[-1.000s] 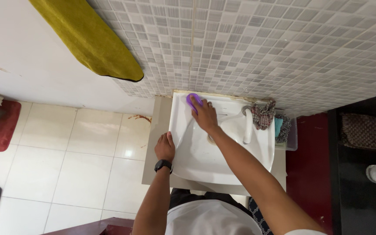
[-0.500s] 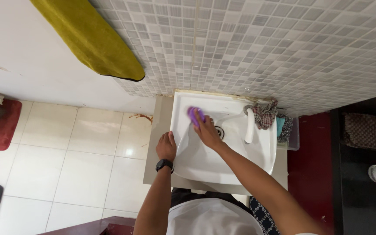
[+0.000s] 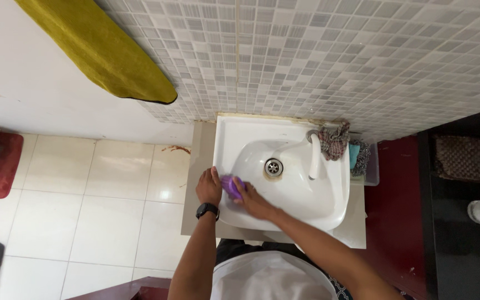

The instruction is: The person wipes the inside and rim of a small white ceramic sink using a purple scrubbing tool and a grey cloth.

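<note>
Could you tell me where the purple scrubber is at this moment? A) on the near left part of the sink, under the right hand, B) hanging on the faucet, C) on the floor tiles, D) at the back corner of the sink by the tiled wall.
A: the purple scrubber sits on the near left rim of the white sink, pressed under the right hand, close beside the left hand.

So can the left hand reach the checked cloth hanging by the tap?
Probably not easily: the left hand rests on the sink's near left rim, the checked cloth hangs at the far right, and the right forearm lies between.
</note>
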